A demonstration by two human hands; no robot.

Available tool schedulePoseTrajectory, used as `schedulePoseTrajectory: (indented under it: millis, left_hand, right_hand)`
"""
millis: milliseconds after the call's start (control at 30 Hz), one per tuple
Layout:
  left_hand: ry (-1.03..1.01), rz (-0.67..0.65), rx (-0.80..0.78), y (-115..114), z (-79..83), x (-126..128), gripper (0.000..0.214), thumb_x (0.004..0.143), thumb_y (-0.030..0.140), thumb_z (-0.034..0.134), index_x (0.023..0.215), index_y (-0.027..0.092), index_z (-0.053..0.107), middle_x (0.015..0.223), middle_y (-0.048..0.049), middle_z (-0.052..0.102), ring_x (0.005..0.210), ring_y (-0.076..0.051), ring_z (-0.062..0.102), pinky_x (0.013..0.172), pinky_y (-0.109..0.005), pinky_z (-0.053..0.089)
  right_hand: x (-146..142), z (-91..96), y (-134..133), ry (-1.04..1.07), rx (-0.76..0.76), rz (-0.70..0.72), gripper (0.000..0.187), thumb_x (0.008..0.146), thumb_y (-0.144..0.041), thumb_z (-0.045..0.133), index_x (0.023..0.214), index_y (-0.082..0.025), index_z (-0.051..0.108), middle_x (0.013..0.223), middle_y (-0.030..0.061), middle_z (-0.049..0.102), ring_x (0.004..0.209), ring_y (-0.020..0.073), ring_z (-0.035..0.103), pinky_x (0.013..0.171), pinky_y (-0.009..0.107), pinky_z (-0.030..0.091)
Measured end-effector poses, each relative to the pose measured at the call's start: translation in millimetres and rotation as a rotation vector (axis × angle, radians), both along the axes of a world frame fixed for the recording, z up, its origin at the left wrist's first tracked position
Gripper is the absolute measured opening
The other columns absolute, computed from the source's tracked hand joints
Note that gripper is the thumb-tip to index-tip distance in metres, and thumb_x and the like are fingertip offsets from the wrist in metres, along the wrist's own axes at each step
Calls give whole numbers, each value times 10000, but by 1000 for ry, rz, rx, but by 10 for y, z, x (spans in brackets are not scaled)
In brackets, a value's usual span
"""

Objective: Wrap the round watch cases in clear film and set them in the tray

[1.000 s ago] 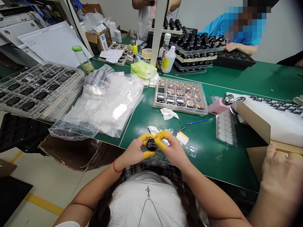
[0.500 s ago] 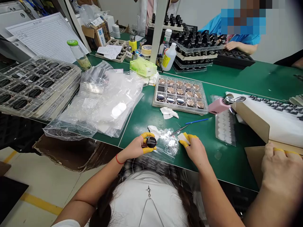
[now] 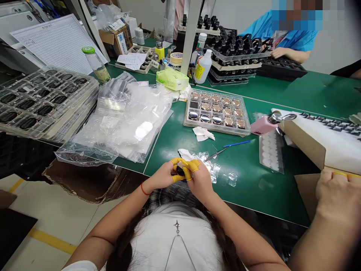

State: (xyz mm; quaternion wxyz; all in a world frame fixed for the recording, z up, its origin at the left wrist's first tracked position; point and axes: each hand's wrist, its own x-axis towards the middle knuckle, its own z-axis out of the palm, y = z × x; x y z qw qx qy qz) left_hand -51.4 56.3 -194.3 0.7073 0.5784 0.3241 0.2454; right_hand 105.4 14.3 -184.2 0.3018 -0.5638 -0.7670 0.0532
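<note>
Both my hands meet low in the middle of the view, their fingertips in yellow finger cots. My left hand (image 3: 159,177) grips a small round black disc (image 3: 180,171) by its edge. My right hand (image 3: 199,181) presses its fingers over that disc and hides most of its face. Just beyond them lie a crumpled white wipe (image 3: 186,154) and a clear plastic film (image 3: 210,165). Slim tweezers (image 3: 217,153) rest on the green mat (image 3: 169,162) a little farther out.
A clear tray of round copper-coloured discs (image 3: 217,111) stands ahead. Stacked trays (image 3: 47,98) and plastic bags (image 3: 126,124) fill the left. At right are a pink dispenser bottle (image 3: 263,125) and a co-worker's hand (image 3: 338,199) by a cardboard box (image 3: 304,143).
My right hand has moved left from the film and white tab, and its fingers now close over the disc. The white tab no longer shows on the mat.
</note>
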Motion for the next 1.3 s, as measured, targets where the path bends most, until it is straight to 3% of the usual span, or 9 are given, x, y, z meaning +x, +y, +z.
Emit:
schedulePoseTrajectory:
  millis: [167,400,667,867,933,1067,1133,1200,1300]
  left_hand:
    - [-29,-22,-36,12,13,7,523,735,206,693,1206,185,466,945,-51,646,866,-171,628,806,-305,477]
    - [14,-77,-53,34,35,-4,472,703,277,726,1112,182,511,890,-36,649,823,-176,634,765,-307,489]
    - [52,-84,-61,40,25,-16,464,699,248,716,1105,173,503,830,-12,629,738,-137,601,678,-253,463]
    - [47,-66,-49,21,21,-4,487,680,210,725,1107,173,495,839,-19,636,776,-151,615,721,-272,468]
    - [47,-49,-48,12,32,3,496,678,228,733,1107,176,490,827,-16,634,780,-155,621,742,-289,473]
    - [57,-30,-86,2,51,10,503,687,236,727,1120,184,476,817,-21,642,799,-173,641,785,-332,482]
    - [60,-39,-95,5,61,11,499,689,225,723,1122,187,477,833,-27,647,817,-177,643,799,-341,482]
    - [69,-50,-94,11,71,12,495,691,223,720,1122,188,478,835,-27,648,821,-176,643,803,-341,483]
    - [83,-51,-64,17,80,16,487,689,233,722,1114,185,490,839,-24,645,815,-172,638,799,-330,482]
  right_hand:
    - [153,54,150,86,-47,-36,197,883,-175,414,949,-196,598,809,67,581,764,212,476,645,321,395]
    - [209,243,8,-56,-8,201,303,847,-61,419,970,-236,635,874,60,598,824,207,452,699,335,381]
    - [186,135,-249,-193,162,189,312,813,-17,427,846,-232,651,822,62,578,850,216,429,803,366,378]
    - [182,33,-363,-49,97,159,287,855,-61,430,978,-227,629,847,59,611,856,211,470,775,365,407]
    - [297,4,-368,75,39,86,242,880,-127,449,1034,-234,602,876,54,621,856,203,505,778,363,427]
    - [765,-76,-345,409,-70,-442,294,893,-305,484,1168,-209,517,1052,98,622,914,225,581,780,377,462]
    - [971,-101,-340,490,-185,-604,346,887,-358,486,1190,-192,513,1121,136,616,962,253,590,795,385,463]
    - [1034,-86,-344,484,-260,-604,325,880,-368,496,1147,-190,550,1111,143,628,963,262,595,804,387,459]
    - [817,16,-330,367,-187,-337,159,885,-308,503,973,-218,601,960,75,657,871,227,590,783,381,454]
